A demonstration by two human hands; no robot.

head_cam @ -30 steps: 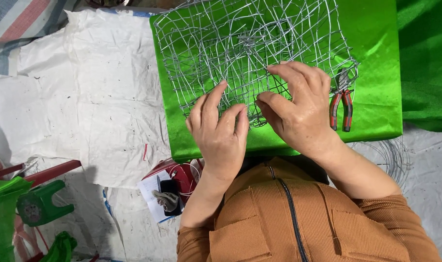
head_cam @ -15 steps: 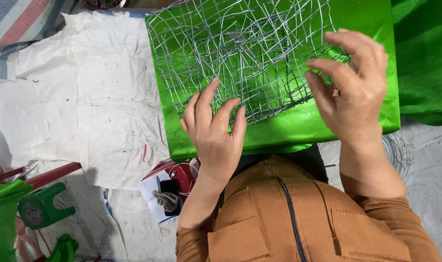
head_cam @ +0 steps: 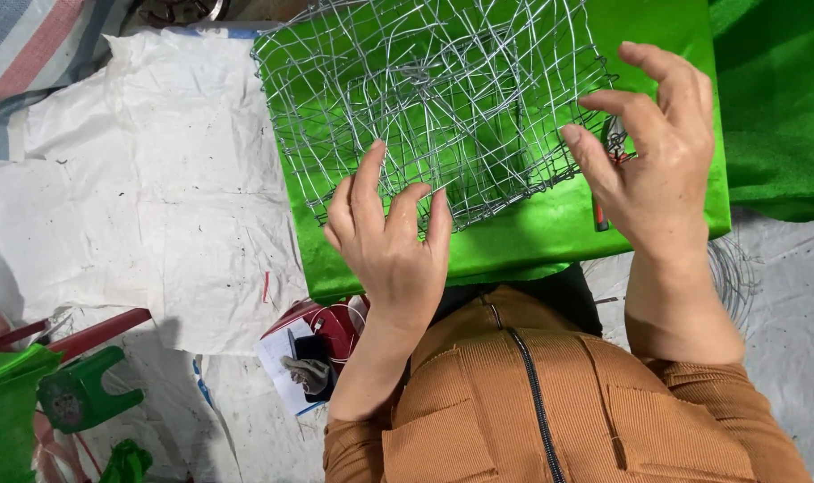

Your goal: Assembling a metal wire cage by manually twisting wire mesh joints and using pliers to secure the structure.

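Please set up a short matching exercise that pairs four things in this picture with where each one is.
Things:
1. left hand
2. right hand
3. wire mesh frame
4. green stool

Places:
A. on the floor at the lower left
B. fingertips on the near edge of the mesh
C. lying on the shiny green sheet
D. at the mesh's right edge, above the red-handled pliers

Pairs: 1-B, 2-D, 3-C, 4-A

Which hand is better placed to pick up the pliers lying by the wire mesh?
Right. The right hand hovers directly over the red-handled pliers at the wire mesh edge; the left hand rests on the mesh's near edge, farther away.
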